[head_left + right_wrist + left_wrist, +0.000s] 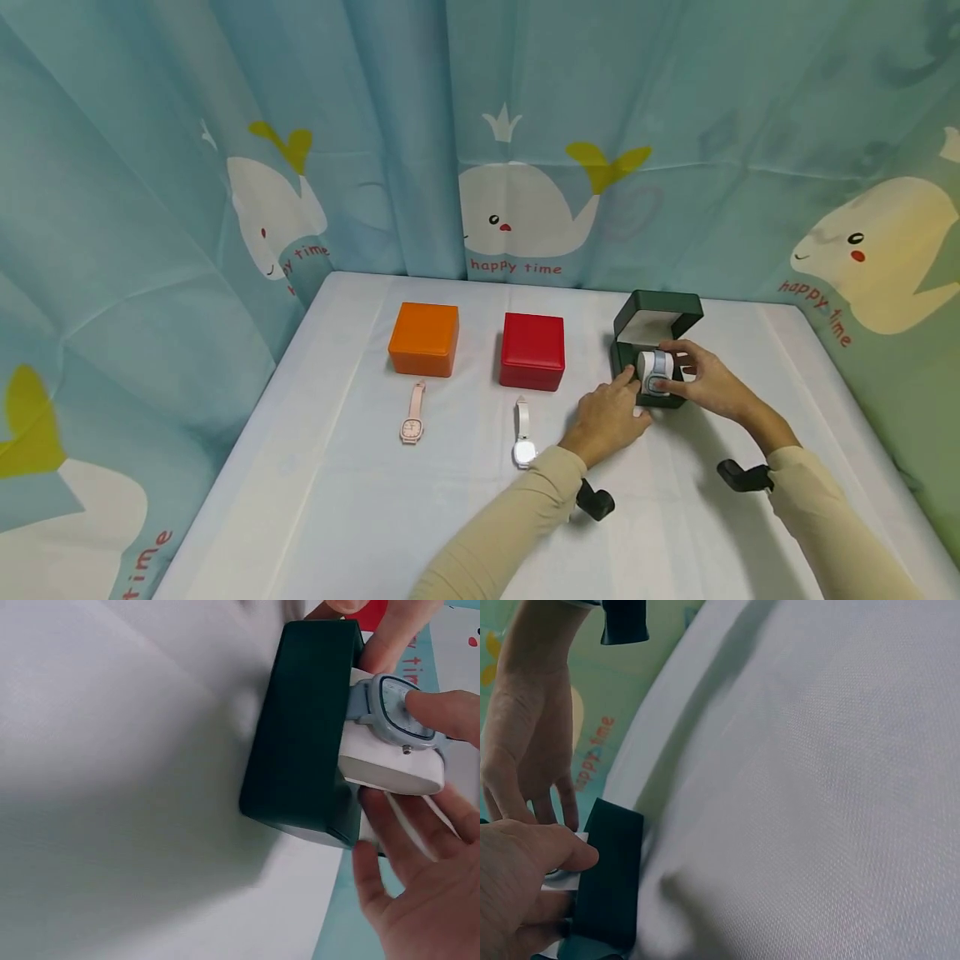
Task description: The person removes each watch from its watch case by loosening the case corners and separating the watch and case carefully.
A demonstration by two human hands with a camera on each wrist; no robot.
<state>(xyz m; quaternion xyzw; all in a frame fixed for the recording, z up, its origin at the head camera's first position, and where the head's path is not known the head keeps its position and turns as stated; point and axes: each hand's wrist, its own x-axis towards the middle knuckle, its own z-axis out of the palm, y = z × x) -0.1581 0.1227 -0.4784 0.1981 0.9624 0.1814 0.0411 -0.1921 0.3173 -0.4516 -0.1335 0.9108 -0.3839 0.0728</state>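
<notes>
A green watch box (pixel 648 400) stands at the right of the table with its lid tilted up. A pale blue watch (pixel 409 712) is wrapped round a white cushion (pixel 390 766), which sits partly out of the box. My right hand (pixel 712 383) holds watch and cushion, thumb on the watch face and fingers along the cushion's far side. My left hand (pixel 609 417) grips the box's near left corner, its index finger reaching to the cushion. In the left wrist view, the left thumb (pixel 577 853) lies beside the green box wall (pixel 611 877), and the cushion is mostly hidden.
Left of the green box stand a closed red box (pixel 532 350) and a closed orange box (pixel 424 337). A white watch (pixel 523 442) lies before the red one, close to the left sleeve. Before the orange one lies a pink watch (pixel 412 421). Curtains (pixel 405 167) hang behind the table.
</notes>
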